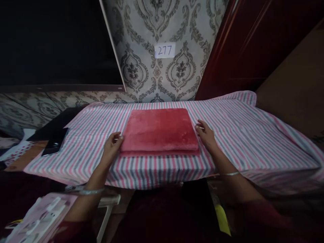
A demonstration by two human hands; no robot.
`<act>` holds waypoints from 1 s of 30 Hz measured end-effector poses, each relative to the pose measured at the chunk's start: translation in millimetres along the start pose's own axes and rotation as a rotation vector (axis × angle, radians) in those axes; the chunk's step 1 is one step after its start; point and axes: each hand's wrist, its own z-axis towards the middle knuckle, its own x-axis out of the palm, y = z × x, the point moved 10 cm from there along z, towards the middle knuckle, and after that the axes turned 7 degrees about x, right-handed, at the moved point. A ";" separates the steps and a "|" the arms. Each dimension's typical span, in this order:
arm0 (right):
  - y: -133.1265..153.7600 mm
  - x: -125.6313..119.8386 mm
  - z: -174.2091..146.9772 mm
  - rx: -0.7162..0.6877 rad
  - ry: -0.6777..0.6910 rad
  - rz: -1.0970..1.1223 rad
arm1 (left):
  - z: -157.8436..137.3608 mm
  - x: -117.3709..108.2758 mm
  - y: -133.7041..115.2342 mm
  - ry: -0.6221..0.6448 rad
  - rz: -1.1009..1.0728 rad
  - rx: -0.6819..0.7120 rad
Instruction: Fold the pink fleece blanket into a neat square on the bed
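A folded red plush cloth [160, 130] lies flat, its layered front fold facing me. Beside its left edge is my left hand [112, 144], the fingers loosely bent and apart, thumb tip at or very near the cloth. My right hand [206, 134] hovers by the right edge with thumb and fingers spread and nothing in them. Whether either hand touches the cloth is hard to tell. Under the cloth is a striped sheet [235, 135] in pink, grey and white, covering the table.
A dark phone [55, 141] rests at the table's left end. Behind stand a large black screen [60, 44], a patterned wall with a paper [165, 50] reading 277, and a dark red panel [248, 44]. A pink item with white pieces [43, 219] is at lower left.
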 end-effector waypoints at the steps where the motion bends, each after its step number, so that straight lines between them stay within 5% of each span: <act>1: 3.2 -4.8 -13.6 -0.074 0.014 -0.048 | -6.7 -1.2 -3.4 0.009 0.041 0.053; 6: 28.4 6.7 -81.6 -0.443 0.185 -0.303 | -32.3 12.5 -28.6 0.133 0.327 0.430; 11: 37.0 24.4 -91.6 -0.559 0.131 -0.551 | -32.6 30.3 -37.7 0.221 0.612 0.595; 17: 43.3 20.0 -98.4 -0.726 0.001 -0.573 | -33.3 31.1 -31.5 0.188 0.713 0.615; 22: 32.3 16.9 -108.4 -0.796 0.055 -0.524 | -36.8 31.4 -13.6 0.258 0.642 0.557; 28: 57.9 -3.3 -99.6 -0.764 0.110 -0.444 | -25.5 -2.8 -45.0 0.204 0.405 0.539; 30: 80.1 3.5 -80.8 -0.693 0.083 -0.453 | -8.7 6.8 -62.0 0.192 0.412 0.506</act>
